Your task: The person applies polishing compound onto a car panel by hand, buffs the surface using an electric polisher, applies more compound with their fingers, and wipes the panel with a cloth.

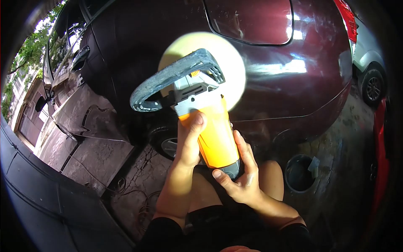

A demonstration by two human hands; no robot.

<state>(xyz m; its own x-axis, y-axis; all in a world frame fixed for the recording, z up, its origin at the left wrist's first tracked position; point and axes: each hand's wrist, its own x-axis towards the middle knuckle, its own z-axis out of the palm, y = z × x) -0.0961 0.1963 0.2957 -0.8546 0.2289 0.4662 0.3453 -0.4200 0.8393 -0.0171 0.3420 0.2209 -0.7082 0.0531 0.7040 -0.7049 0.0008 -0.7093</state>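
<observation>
A glossy maroon car [315, 92] fills most of the upper view, its side window [252, 23] at the top and light glaring off the rear panel. Cracked concrete ground [142, 168] spreads below it. A silver vehicle [364, 49] stands behind at the upper right; a dark grey panel [42, 189] curves through the lower left corner, and a red panel [380, 138] stands at the right edge.

In front of the car's side is a yellow-orange rotary polisher [218, 134], tilted, head up and to the left. A dark round bucket [295, 178] sits on the ground right of the person's knee. The polisher's pale round pad [235, 77] faces the bodywork; whether they touch cannot be told. Its black D-shaped handle [163, 80] juts left across the pad.

The left hand [191, 136] is closed around the body just behind the grey gear head [197, 94], thumb on top. The right hand [243, 172] grips the rear, thumb on the dark end cap [232, 169]. Smallest is an orange button [195, 73] inside the handle's loop.
</observation>
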